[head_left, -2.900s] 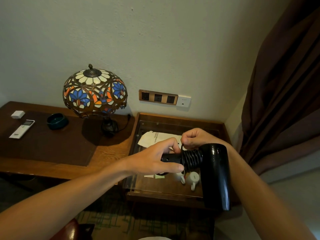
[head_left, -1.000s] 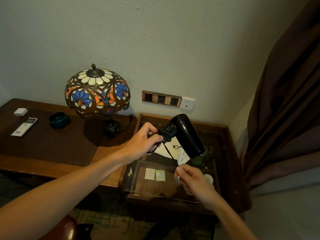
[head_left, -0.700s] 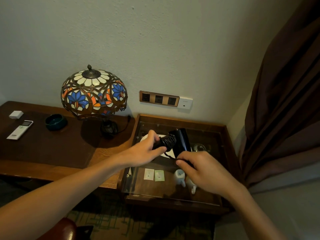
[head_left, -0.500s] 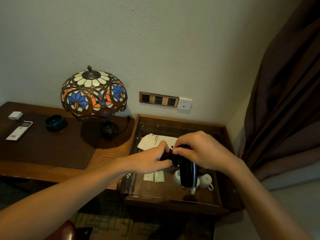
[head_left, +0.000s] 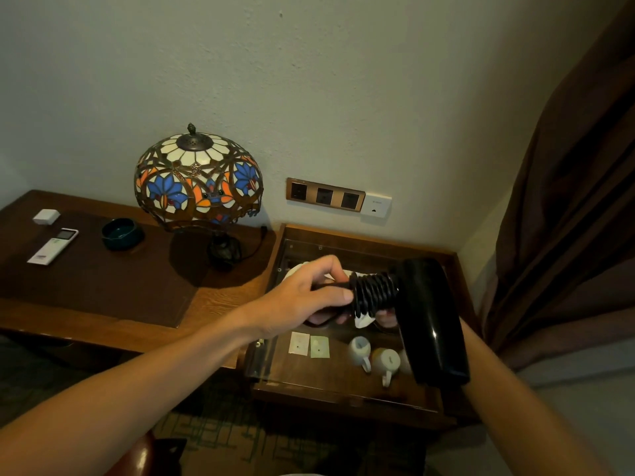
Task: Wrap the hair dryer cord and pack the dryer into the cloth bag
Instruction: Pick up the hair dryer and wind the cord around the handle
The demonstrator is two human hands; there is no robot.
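Fingers of the left hand (head_left: 302,297) clamp around the handle of the glossy black hair dryer (head_left: 429,321), thumb on top, just left of the black cord (head_left: 374,293) coiled tightly round that handle. Half a second ago both hands were bunched over the dryer, whose barrel pointed down; now the barrel swings out to the right of the left fingers and slants toward the camera, and the right hand (head_left: 386,317) has dropped beneath the coils. Only a few of its fingertips show there, so whether they are apart or gripping cannot be told. A scrap of white cloth or paper (head_left: 364,319) peeks out just under the coils, beside those fingertips.

Below the fingers sits a glass-topped wooden tray table (head_left: 343,400) holding two white ceramic cups (head_left: 372,359) and two small sachets (head_left: 309,345). Left of the left wrist stretches a dark wooden desk (head_left: 103,324) with a stained-glass dome lamp (head_left: 198,180), a dark green round dish (head_left: 122,233), a white remote control (head_left: 53,246) and a small white box (head_left: 46,216). Above the fingers, a bronze socket panel (head_left: 324,194) is set in the pale wall; a brown curtain (head_left: 577,201) hangs far right.
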